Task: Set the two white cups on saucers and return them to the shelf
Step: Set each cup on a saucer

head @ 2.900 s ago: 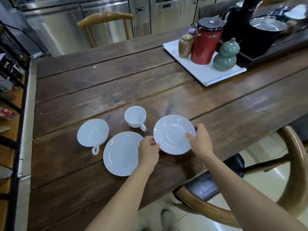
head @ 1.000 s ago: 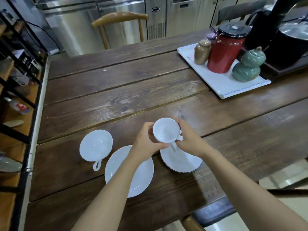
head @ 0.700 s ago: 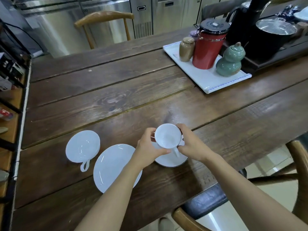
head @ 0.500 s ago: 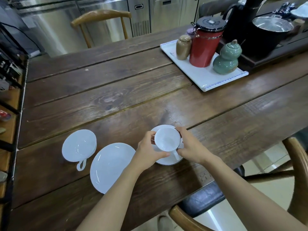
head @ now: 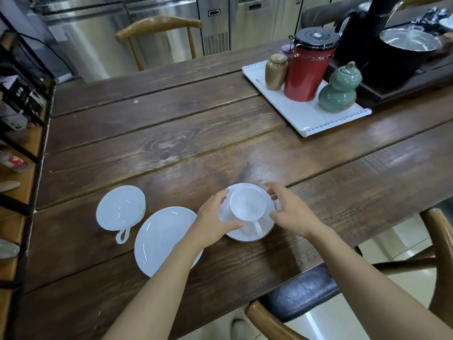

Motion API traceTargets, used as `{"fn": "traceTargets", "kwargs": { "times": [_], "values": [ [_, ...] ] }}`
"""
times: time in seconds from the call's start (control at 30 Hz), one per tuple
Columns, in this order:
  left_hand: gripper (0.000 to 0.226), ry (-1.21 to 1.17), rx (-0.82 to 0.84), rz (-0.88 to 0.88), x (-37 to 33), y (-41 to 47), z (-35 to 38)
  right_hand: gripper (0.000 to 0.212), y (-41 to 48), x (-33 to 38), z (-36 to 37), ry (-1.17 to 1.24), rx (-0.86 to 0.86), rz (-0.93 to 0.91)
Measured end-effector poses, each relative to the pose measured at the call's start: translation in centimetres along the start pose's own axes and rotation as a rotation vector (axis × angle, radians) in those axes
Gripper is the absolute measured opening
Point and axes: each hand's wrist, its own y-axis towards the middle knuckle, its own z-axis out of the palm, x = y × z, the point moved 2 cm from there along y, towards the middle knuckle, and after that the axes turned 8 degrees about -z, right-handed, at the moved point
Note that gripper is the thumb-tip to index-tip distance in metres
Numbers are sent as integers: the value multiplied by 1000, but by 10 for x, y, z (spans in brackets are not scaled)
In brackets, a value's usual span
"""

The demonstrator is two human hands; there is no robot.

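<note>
nearest you, your left hand (head: 215,219) and right hand (head: 291,212) flank the first cup (head: 247,208), which a moment ago you held between them and which now sits upright on its saucer (head: 269,228), handle toward you; both hands have loosened, fingers spread, your left thumb perhaps touching the cup's near side, your right gripping nothing. one pair looks done. to the left, the second saucer (head: 159,239) lies bare, with the second cup (head: 120,209) on the table (head: 171,123) just beyond it, unpaired. far left, the shelf (head: 22,143) waits
</note>
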Motion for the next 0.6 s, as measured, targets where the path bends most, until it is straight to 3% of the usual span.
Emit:
{"fn": "traceTargets", "kwargs": {
  "times": [0.1,0.3,0.6],
  "values": [
    [79,-1,-74,10,2,-8,-17,58,2,14,-8,-6,-57,-70],
    [78,9,-247,-19,17,-31,-63,70,30,60,14,-107,14,-292],
    [82,-70,-434,-169,79,-58,-145,83,67,134,83,-197,220,-326]
  ]
}}
